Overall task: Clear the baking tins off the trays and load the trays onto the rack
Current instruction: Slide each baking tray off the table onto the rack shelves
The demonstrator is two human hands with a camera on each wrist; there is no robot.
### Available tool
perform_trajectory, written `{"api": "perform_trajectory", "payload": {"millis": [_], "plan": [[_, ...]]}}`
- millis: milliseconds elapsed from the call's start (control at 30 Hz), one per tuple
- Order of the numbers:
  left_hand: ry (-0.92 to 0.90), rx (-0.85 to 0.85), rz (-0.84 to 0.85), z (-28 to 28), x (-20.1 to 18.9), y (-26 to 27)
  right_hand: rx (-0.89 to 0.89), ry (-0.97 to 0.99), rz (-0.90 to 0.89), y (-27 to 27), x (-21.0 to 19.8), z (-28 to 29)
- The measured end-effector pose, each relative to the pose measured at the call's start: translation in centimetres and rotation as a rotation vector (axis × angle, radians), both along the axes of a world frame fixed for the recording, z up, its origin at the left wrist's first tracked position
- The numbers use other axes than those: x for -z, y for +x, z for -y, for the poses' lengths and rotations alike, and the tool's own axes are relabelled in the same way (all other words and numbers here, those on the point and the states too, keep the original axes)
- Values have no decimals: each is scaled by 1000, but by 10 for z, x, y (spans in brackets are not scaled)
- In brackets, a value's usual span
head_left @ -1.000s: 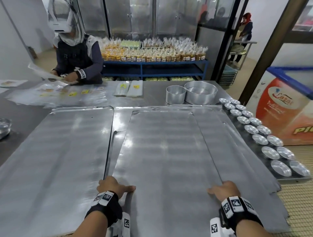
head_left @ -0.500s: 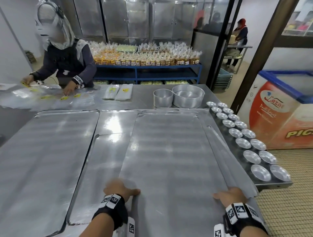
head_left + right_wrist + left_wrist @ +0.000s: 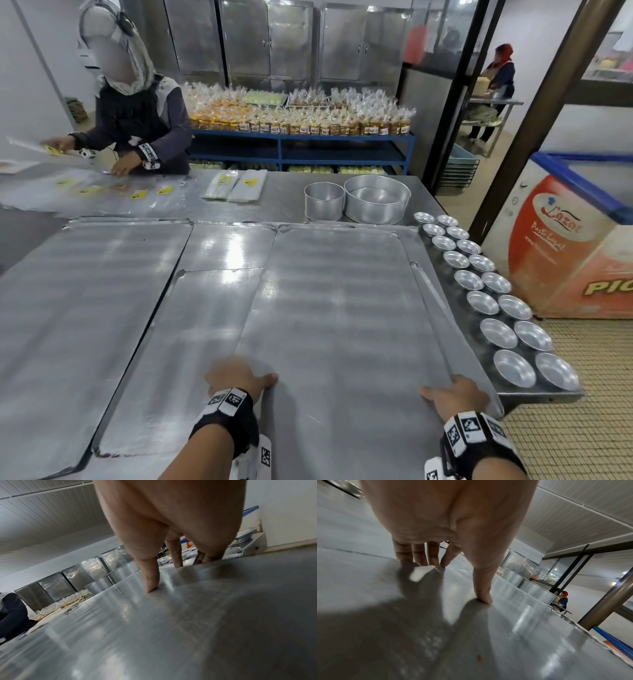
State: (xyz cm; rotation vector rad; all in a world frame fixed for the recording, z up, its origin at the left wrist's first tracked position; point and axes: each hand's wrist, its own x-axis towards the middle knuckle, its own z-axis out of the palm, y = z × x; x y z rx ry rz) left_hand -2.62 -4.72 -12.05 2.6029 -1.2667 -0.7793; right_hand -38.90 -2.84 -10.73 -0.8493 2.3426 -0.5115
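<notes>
So the tray point(image 3: 342, 308) we're holding has slid toward us compared with a second ago. Back then it sat square over the trays underneath; now its near edge hangs off the front of the worktop point(image 3: 291, 192) and another tray point(image 3: 191, 342) shows just left of our left fingers. To us that looks like the lift-off step: the tray is empty, so it should be ready for the rack, which we can't see anywhere in these views.

Left hand point(image 3: 239, 375) grips the near left corner, thumb point(image 3: 483, 588) pressed on top, the other fingers point(image 3: 419, 555) curled down over the side edge. Right hand point(image 3: 455, 392) does the same at the near right corner, thumb point(image 3: 150, 577) on top and the rest wrapped over the edge. Both hands are clamped on the tray.

The tray itself is a big flat sheet of dull grey metal with a low lip, a bit scuffed and shiny in patches. Beyond our right fingers, a double row of small baking tins point(image 3: 496, 308) sits along the worktop's edge, off the trays. Two big round tins point(image 3: 359, 198) stand far ahead of our fingers. Another wide tray point(image 3: 78, 308) lies well left of the left hand.
</notes>
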Motion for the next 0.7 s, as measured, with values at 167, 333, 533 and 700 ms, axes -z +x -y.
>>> {"api": "perform_trajectory", "payload": {"millis": [167,333,533,700], "plan": [[11,-9,16,4,1,-7,2,50,5,-3,-3,4],[50,-75,4,3,2,-8,-8,102,-45,-18,27,16],[36,-88,-44,5,-2,-9,28,106,150,-8,-12,-1],[104,-66,-65,1,-10,-2,36,102,133,-14,-25,-7]]}}
